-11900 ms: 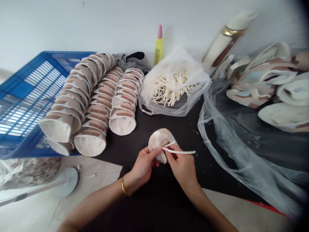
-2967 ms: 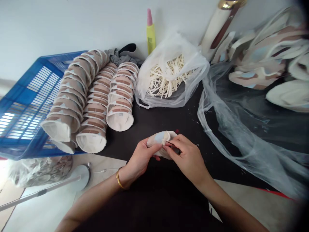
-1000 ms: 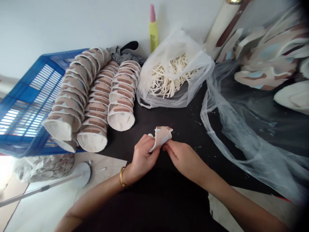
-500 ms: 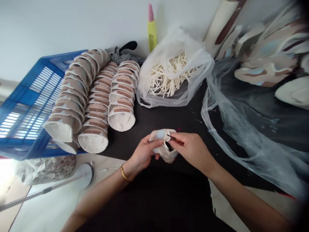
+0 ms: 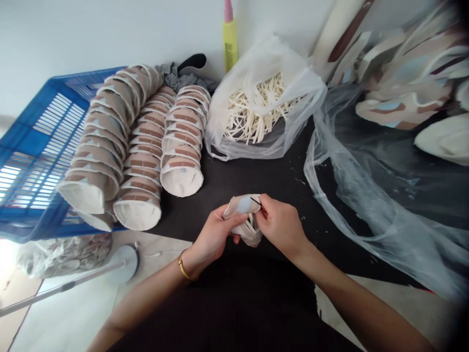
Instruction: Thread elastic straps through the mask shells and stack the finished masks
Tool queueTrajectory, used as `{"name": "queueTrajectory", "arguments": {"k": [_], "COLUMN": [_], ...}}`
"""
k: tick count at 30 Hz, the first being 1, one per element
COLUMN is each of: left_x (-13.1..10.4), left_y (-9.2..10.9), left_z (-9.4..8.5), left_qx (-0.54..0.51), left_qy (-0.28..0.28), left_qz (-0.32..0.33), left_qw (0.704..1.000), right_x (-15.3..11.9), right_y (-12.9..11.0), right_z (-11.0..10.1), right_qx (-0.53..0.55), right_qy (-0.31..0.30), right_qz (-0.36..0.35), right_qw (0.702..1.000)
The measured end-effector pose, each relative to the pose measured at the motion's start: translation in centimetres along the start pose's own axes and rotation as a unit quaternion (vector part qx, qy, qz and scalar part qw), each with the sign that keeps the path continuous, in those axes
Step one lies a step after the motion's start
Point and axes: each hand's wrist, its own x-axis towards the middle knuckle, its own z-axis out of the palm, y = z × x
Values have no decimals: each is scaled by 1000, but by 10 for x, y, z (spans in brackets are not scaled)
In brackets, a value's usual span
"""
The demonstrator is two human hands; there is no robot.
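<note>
My left hand point(image 5: 216, 232) is closed on the side of a small beige shoe upper point(image 5: 242, 204) with a pale blue patch, its thumb lying across the top. A thin, dark pointed tool point(image 5: 255, 201) sticks out from the closed fingers of my right hand point(image 5: 280, 222). Its tip lies over the upper's edge beside the blue patch. Those same right fingers press against the upper's right edge. Pale strips show at the opening of the upper, below my left thumb. The tool's handle is hidden inside my right hand.
Nested rows of shoe uppers point(image 5: 144, 168) lie on the left, partly in a blue basket point(image 5: 40, 112). Behind the black tabletop point(image 5: 220, 181) sit a plastic bag point(image 5: 308, 93) of cream strips and a yellow bottle point(image 5: 230, 41). Clear plastic sheeting point(image 5: 351, 181) and more uppers point(image 5: 406, 107) occupy the right.
My right hand has shifted slightly left and turned, and the tool's tip now points up and left over the upper. The upper has tilted a little in my left hand.
</note>
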Motion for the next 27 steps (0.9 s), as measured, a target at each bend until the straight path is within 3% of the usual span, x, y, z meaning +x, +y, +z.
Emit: {"name": "queueTrajectory", "arguments": {"k": [6,11,16,21,27], "left_x": [0,-1,-6,-12,-15], "left_y": [0,1,-2,-6,-4], "left_z": [-2,-1,3,6,10], "left_qx": [-2,-25,25,109,159], "left_qy": [26,49,39,32,35], "left_qz": [33,49,99,136,156], "left_qw": [999,997,994,984,974], "right_x": [-1,-10,-20,-21,-22], "right_y": [-6,-14,-24,-27,-28], "right_z": [3,-14,-15,-10,-15], "right_qx": [-71,56,77,39,85], "right_qy": [37,93,51,61,52], "right_qz": [21,-43,-41,13,32], "right_qw": [997,993,995,997,995]}}
